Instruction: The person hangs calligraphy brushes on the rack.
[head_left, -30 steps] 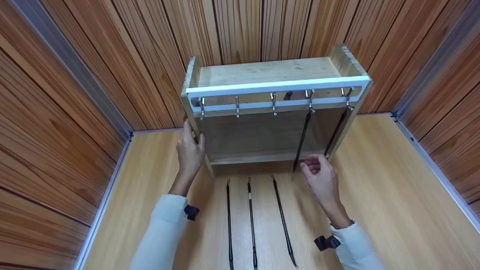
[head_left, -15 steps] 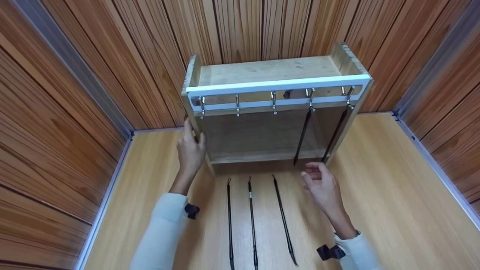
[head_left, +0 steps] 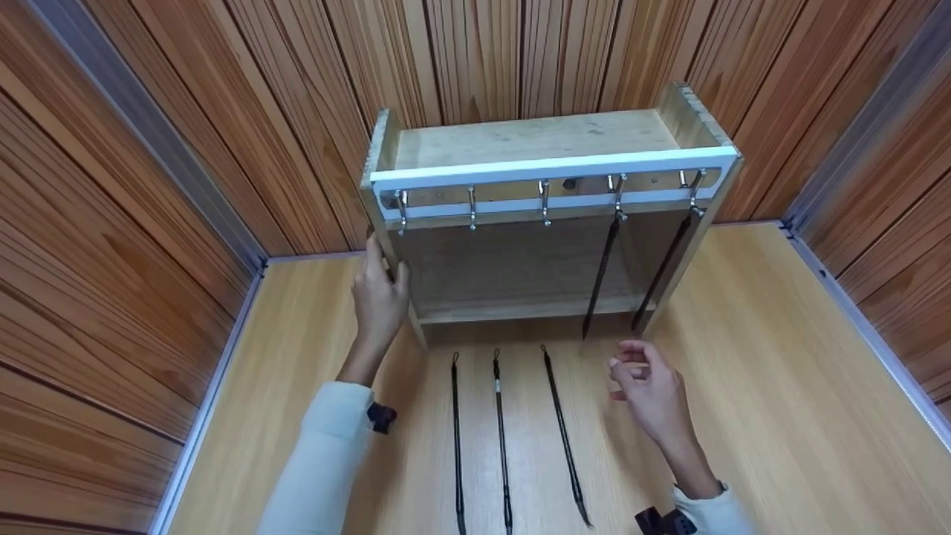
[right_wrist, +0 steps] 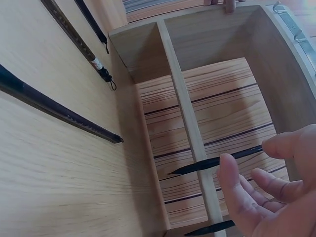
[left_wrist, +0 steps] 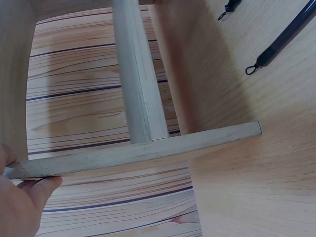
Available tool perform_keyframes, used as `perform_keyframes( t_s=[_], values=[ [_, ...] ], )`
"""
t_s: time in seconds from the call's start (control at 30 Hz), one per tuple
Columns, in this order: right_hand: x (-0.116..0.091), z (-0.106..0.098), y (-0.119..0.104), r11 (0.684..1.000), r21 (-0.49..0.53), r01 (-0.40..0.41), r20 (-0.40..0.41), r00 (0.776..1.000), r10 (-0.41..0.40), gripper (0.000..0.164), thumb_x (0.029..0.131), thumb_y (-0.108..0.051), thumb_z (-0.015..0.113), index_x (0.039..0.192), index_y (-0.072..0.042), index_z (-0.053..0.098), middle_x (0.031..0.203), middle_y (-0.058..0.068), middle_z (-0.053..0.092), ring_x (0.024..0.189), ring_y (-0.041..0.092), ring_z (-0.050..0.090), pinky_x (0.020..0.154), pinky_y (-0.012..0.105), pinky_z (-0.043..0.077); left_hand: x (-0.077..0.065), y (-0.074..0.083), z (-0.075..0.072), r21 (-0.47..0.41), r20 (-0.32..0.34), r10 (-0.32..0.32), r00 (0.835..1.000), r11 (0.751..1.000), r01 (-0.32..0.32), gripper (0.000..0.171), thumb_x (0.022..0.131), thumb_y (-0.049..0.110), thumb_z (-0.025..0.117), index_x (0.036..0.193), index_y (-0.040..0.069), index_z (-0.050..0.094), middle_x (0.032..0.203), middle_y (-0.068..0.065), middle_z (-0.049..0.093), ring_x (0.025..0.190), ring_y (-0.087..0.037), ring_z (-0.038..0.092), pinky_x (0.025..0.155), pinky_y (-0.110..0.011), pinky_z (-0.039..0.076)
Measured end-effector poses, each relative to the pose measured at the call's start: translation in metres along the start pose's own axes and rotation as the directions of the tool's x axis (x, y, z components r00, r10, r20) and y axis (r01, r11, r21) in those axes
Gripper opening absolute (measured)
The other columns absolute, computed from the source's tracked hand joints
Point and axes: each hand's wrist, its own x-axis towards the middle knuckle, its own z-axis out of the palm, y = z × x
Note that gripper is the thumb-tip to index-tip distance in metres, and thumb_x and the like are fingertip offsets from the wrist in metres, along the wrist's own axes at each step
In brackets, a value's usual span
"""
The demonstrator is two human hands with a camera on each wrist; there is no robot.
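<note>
In the head view my left hand [head_left: 380,297] grips the left side panel of a wooden rack [head_left: 535,141]. The left wrist view shows its thumb and fingers around the edge of that panel [left_wrist: 138,155]. Two dark writing brushes, one inner [head_left: 600,282] and one outer [head_left: 660,275], hang tips down from the rack's two right hooks. Just below and in front of them is my right hand [head_left: 654,390], fingers loosely bent and nothing between them. Three more writing brushes, left [head_left: 457,446], middle [head_left: 501,446] and right [head_left: 565,438], lie on the table, loops toward the rack.
A white rail [head_left: 513,177] across the rack's front carries several metal hooks, with the left hook [head_left: 402,212] bare. Wood-panelled walls [head_left: 483,59] enclose the wooden table [head_left: 780,386] at the back and sides.
My right hand has drawn back from the hanging brushes, toward me and slightly right. Those brushes' tips have swung a little. My left hand has stayed on the side panel.
</note>
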Motion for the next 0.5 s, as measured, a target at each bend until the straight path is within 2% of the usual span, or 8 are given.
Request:
perform_keyframes(
  t_s=[0.13,0.3,0.5],
  values=[
    [-0.005,-0.002,0.007,0.999,-0.006,-0.038,0.003,0.999,0.038,0.028,0.098,-0.005,0.063,0.125,0.0,0.057,0.11,0.018,0.06,0.086,0.019,0.068,0.064,0.03,0.06,-0.001,0.001,0.0,0.001,0.01,-0.02,1.0,1.0,0.02,0.05,0.098,-0.001,0.058,0.144,-0.005,0.041,0.126,-0.029,0.059,0.106,-0.041,0.065,0.073,-0.04,0.06],
    [-0.009,-0.004,0.015,0.998,-0.025,-0.062,0.007,0.998,0.063,0.028,0.098,-0.005,0.063,0.125,-0.001,0.058,0.109,0.017,0.061,0.085,0.019,0.069,0.063,0.029,0.06,-0.001,0.002,-0.001,-0.004,0.019,-0.036,0.999,0.999,0.037,0.051,0.098,-0.001,0.058,0.145,-0.005,0.04,0.127,-0.029,0.059,0.106,-0.041,0.065,0.075,-0.041,0.06],
    [-0.013,-0.004,0.021,0.996,-0.034,-0.078,0.033,0.996,0.079,0.03,0.099,-0.009,0.062,0.128,-0.001,0.057,0.111,0.018,0.061,0.089,0.03,0.069,0.063,0.029,0.059,0.0,0.001,-0.001,0.002,0.02,-0.032,0.999,0.999,0.032,0.051,0.098,-0.001,0.058,0.146,-0.004,0.04,0.126,-0.029,0.06,0.103,-0.041,0.067,0.073,-0.041,0.06]
  ],
)
